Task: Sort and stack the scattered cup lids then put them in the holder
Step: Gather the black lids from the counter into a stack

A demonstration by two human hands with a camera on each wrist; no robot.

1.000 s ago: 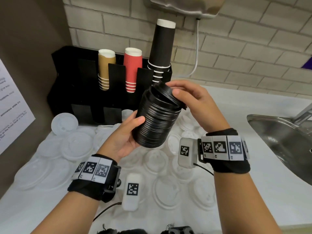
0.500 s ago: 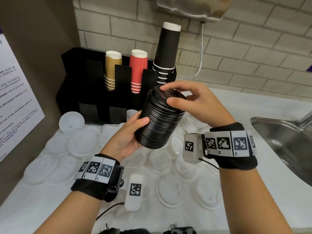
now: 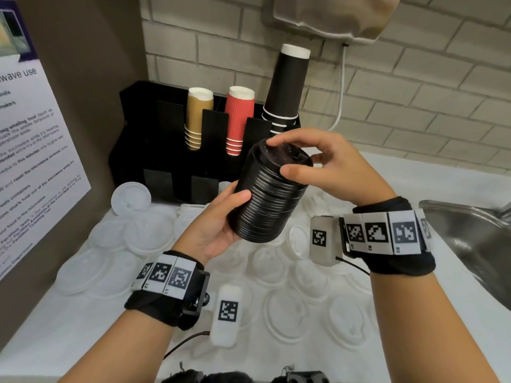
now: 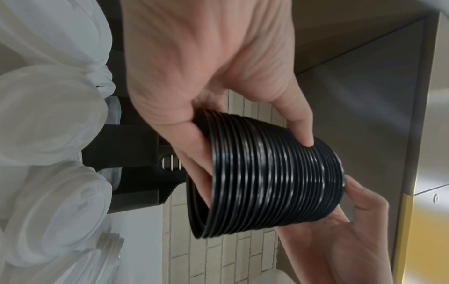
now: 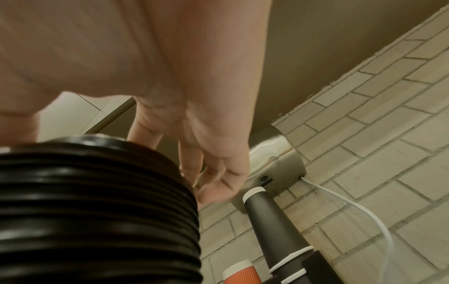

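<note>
While the left hand (image 3: 214,226) grips the black lid stack (image 3: 269,193), the right hand (image 3: 326,167) pinches its top.

A white table (image 3: 414,205) runs along a pale brick wall (image 3: 414,106), with a stainless steel sink (image 3: 470,239) sunk into its right edge. At the table's back left corner stand stacks of tan paper cups (image 3: 197,117), red ribbed paper cups (image 3: 239,117) and tall black paper cups (image 3: 287,87). A printed white notice (image 3: 30,150) hangs on the brown panel at the left edge, and a beige wall-mounted unit (image 3: 331,15) with a white cable (image 3: 341,87) sits above.
</note>
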